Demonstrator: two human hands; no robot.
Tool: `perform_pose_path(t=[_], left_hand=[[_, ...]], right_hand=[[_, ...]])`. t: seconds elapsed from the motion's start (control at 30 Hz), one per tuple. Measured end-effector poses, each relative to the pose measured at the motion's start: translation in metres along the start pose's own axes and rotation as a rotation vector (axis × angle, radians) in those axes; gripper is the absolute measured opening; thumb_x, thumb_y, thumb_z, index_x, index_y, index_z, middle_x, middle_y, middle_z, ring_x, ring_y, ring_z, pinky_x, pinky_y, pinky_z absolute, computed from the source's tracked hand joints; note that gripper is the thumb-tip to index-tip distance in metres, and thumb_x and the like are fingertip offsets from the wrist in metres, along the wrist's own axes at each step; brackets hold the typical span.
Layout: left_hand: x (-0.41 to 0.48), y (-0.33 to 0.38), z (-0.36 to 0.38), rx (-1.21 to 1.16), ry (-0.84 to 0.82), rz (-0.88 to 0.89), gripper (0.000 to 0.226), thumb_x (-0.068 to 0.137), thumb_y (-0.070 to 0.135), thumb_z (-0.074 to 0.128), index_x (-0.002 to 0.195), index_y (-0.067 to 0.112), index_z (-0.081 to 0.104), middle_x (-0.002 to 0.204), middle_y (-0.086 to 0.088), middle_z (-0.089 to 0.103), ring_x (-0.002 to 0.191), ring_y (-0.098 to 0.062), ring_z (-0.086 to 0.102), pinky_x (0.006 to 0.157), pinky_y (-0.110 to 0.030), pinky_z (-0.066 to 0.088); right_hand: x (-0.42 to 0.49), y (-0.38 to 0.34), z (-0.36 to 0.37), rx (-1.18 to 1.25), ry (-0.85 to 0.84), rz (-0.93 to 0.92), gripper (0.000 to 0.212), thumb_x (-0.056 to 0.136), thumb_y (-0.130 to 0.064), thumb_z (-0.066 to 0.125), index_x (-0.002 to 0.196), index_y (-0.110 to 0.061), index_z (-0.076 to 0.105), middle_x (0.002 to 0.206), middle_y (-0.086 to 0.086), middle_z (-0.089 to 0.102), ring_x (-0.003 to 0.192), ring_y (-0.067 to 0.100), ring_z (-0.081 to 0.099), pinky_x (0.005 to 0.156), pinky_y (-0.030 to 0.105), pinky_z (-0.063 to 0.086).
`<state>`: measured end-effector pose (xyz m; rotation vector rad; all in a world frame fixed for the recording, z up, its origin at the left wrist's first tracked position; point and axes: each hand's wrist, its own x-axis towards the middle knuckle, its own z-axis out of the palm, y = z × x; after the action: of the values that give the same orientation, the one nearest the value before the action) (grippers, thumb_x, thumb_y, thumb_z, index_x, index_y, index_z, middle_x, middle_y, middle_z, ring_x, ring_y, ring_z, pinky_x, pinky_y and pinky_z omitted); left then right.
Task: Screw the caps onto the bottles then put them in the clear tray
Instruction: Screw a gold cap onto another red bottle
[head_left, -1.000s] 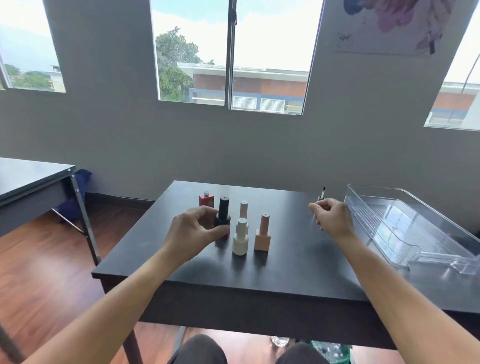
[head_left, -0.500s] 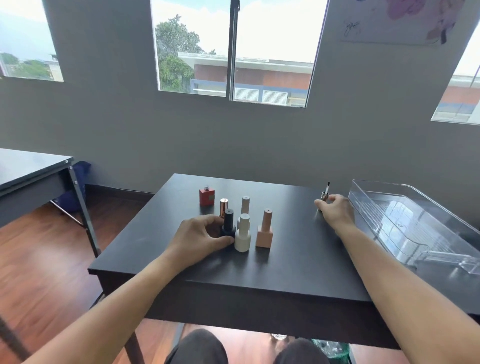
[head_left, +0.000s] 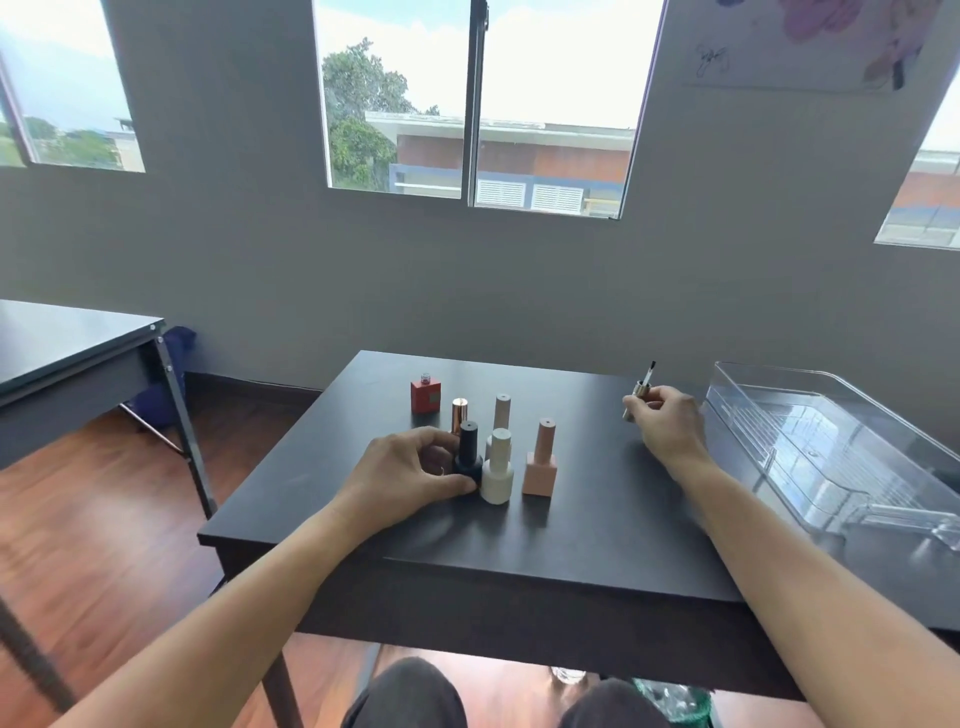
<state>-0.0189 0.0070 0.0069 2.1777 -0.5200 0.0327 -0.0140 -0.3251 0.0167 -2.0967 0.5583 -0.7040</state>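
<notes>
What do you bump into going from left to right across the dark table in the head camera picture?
left hand → black bottle → white bottle → peach bottle → right hand, holding a brush cap → clear tray

Bottle cluster (head_left: 496, 452) crowds table centre; bare gap before clear tray (head_left: 831, 447).

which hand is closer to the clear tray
Right. The right hand holds a brush cap just left of the clear tray; the left hand is across the table at the black bottle.
</notes>
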Motion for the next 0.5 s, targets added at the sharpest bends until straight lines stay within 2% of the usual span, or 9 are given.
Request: perform_pose_path(t=[0.13, 0.23, 0.27, 0.33, 0.4, 0.5], left_hand=[[0.004, -0.001, -0.018, -0.083, 0.035, -0.029, 0.037, 0.059, 0.048, 0.09, 0.09, 0.034, 0.076, 0.081, 0.015, 0.077, 0.079, 0.003, 0.07, 0.079, -0.021, 0.053], [0.016, -0.003, -0.034, -0.181, 0.138, -0.044, 0.041, 0.064, 0.063, 0.08, 0.084, 0.028, 0.077, 0.076, 0.004, 0.076, 0.073, -0.011, 0.07, 0.065, -0.026, 0.056], [0.023, -0.006, -0.037, -0.212, 0.179, -0.049, 0.04, 0.068, 0.062, 0.078, 0.083, 0.025, 0.076, 0.077, -0.001, 0.076, 0.073, -0.014, 0.069, 0.064, -0.029, 0.057], [0.041, -0.013, -0.039, -0.194, 0.254, -0.078, 0.027, 0.078, 0.049, 0.078, 0.087, 0.023, 0.076, 0.081, -0.002, 0.076, 0.079, -0.016, 0.069, 0.075, -0.035, 0.057], [0.062, -0.024, -0.036, -0.092, 0.283, -0.11, 0.021, 0.08, 0.039, 0.078, 0.096, 0.025, 0.074, 0.086, 0.004, 0.074, 0.089, -0.015, 0.068, 0.084, -0.032, 0.052], [0.094, -0.037, -0.026, -0.006, 0.238, -0.145, 0.041, 0.076, 0.037, 0.081, 0.113, 0.028, 0.067, 0.098, 0.006, 0.068, 0.102, -0.018, 0.065, 0.09, -0.031, 0.048]], right_hand=[[-0.015, -0.013, 0.004, 0.086, -0.063, -0.08, 0.009, 0.087, -0.023, 0.065, 0.08, -0.018, 0.064, 0.076, 0.002, 0.073, 0.08, 0.026, 0.071, 0.074, 0.041, 0.054], [-0.029, -0.023, 0.007, 0.122, -0.085, -0.13, 0.01, 0.089, -0.023, 0.064, 0.079, -0.022, 0.061, 0.074, 0.001, 0.071, 0.074, 0.021, 0.073, 0.071, 0.043, 0.058], [-0.033, -0.025, 0.008, 0.123, -0.09, -0.143, 0.009, 0.089, -0.023, 0.064, 0.08, -0.022, 0.062, 0.074, 0.001, 0.071, 0.073, 0.02, 0.073, 0.072, 0.044, 0.059], [-0.039, -0.029, 0.01, 0.131, -0.103, -0.163, 0.009, 0.089, -0.024, 0.064, 0.081, -0.02, 0.063, 0.072, 0.0, 0.072, 0.073, 0.02, 0.072, 0.074, 0.047, 0.059], [-0.044, -0.035, 0.011, 0.155, -0.126, -0.176, 0.005, 0.089, -0.023, 0.065, 0.084, -0.021, 0.065, 0.072, 0.0, 0.072, 0.074, 0.02, 0.071, 0.074, 0.047, 0.059], [-0.053, -0.045, 0.01, 0.187, -0.163, -0.209, 0.003, 0.09, -0.019, 0.064, 0.092, -0.018, 0.065, 0.073, 0.004, 0.069, 0.07, 0.018, 0.065, 0.074, 0.045, 0.057]])
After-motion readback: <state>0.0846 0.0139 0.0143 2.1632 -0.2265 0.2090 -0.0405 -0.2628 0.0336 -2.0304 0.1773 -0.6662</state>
